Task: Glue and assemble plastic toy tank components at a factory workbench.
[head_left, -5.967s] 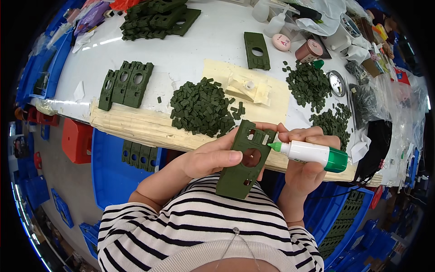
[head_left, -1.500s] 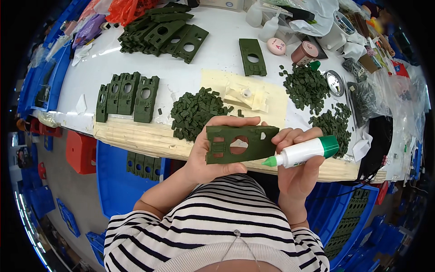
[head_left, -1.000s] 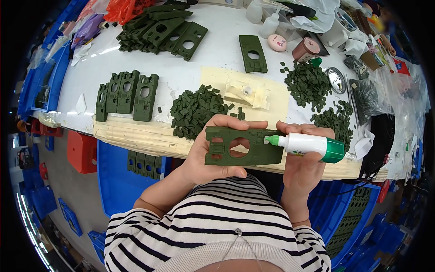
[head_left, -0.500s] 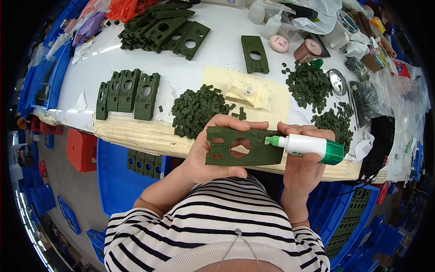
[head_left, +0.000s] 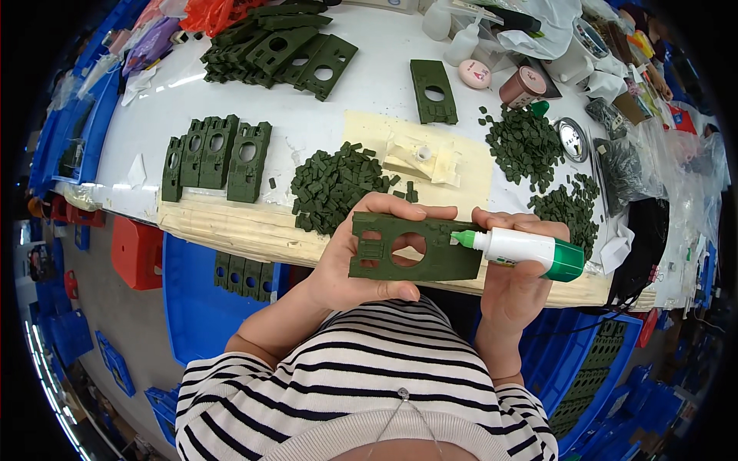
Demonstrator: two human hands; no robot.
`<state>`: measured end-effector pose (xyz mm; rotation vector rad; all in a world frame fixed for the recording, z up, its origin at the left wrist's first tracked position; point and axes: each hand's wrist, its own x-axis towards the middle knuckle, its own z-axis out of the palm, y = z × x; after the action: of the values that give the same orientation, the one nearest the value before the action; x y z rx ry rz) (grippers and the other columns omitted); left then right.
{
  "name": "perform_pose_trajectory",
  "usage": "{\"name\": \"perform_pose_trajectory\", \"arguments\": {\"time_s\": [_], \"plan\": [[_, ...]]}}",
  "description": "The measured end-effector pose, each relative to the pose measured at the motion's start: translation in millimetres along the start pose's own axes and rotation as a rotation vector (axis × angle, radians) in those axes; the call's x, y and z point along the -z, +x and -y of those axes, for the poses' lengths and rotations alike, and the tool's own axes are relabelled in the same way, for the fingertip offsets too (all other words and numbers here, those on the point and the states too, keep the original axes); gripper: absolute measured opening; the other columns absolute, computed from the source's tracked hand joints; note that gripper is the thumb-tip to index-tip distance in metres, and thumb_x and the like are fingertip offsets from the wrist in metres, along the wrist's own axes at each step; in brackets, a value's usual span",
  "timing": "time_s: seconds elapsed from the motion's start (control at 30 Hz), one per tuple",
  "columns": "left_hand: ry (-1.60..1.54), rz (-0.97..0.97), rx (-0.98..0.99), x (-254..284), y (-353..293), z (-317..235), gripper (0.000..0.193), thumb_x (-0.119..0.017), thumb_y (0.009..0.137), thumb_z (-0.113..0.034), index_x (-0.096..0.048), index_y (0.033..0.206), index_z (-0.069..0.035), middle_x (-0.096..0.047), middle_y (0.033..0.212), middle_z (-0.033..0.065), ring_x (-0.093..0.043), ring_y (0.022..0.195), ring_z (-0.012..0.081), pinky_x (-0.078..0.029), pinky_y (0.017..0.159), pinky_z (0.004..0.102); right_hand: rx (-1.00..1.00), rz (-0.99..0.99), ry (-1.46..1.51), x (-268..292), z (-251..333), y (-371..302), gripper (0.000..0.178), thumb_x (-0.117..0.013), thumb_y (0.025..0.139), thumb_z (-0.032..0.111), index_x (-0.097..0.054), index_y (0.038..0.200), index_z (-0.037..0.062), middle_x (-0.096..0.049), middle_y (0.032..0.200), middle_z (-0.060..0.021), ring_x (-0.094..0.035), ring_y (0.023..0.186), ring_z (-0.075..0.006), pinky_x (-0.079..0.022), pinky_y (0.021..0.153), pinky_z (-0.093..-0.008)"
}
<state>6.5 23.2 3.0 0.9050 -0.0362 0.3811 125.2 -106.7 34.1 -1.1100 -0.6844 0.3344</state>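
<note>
My left hand is closed round the left end of a flat dark green plastic hull plate, fingers along its far edge and thumb along its near edge. The plate has a large round hole and small slots. In my right hand is a white glue bottle with a green base and a green nozzle. It lies nearly level, and its tip touches or almost touches the plate right of the hole. Behind the plate, a heap of small dark green parts rests on the table.
Several similar plates stand at the left, and more lie stacked at the back. A yellowish sheet carries a taped block. Another heap of small parts lies right, near a pink can. Blue bins flank me below the table edge.
Hardly anything differs. The plate and the glue bottle stay in my hands, with only a very slight shift of the whole view.
</note>
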Motion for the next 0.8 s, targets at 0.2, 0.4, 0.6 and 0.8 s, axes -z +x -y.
{"name": "perform_pose_trajectory", "arguments": {"time_s": [0.2, 0.4, 0.6, 0.8], "plan": [[-0.025, -0.019, 0.019, -1.6, 0.7, -0.4, 0.065, -0.08, 0.065, -0.012, -0.037, 0.114, -0.012, -0.038, 0.131, 0.0262, -0.044, 0.12, 0.0301, -0.049, 0.092, 0.0413, -0.015, -0.015, -0.014, -1.1, 1.1, -0.2, 0.047, -0.06, 0.084, 0.041, -0.042, 0.101, 0.0006, -0.059, 0.093, -0.0179, -0.06, 0.09, -0.0292, -0.049, 0.085, -0.0438], [-0.044, -0.026, 0.032, -2.1, 1.3, -0.9, 0.068, -0.081, 0.065, -0.015, -0.036, 0.115, -0.013, -0.037, 0.131, 0.0265, -0.043, 0.121, 0.0305, -0.046, 0.095, 0.0427, -0.054, -0.046, 0.056, -1.5, 0.6, -1.5, 0.049, -0.059, 0.084, 0.043, -0.041, 0.102, 0.0009, -0.059, 0.094, -0.0177, -0.06, 0.092, -0.0296, -0.047, 0.087, -0.045], [-0.06, -0.031, 0.035, -1.3, 1.4, -0.7, 0.069, -0.081, 0.065, -0.017, -0.036, 0.116, -0.013, -0.038, 0.131, 0.0271, -0.043, 0.121, 0.0306, -0.044, 0.097, 0.0428, -0.04, -0.002, 0.044, 0.2, 0.7, -0.7, 0.049, -0.058, 0.084, 0.043, -0.041, 0.101, 0.0012, -0.06, 0.093, -0.018, -0.06, 0.092, -0.0299, -0.047, 0.088, -0.0453], [-0.049, -0.036, 0.021, -1.6, 1.6, -0.9, 0.069, -0.082, 0.065, -0.018, -0.036, 0.116, -0.012, -0.038, 0.13, 0.0271, -0.043, 0.121, 0.03, -0.043, 0.098, 0.0427, -0.015, 0.018, 0.015, 0.2, -0.1, 0.1, 0.048, -0.059, 0.084, 0.042, -0.041, 0.1, 0.0007, -0.06, 0.091, -0.0184, -0.06, 0.091, -0.0299, -0.047, 0.087, -0.0457]]}}
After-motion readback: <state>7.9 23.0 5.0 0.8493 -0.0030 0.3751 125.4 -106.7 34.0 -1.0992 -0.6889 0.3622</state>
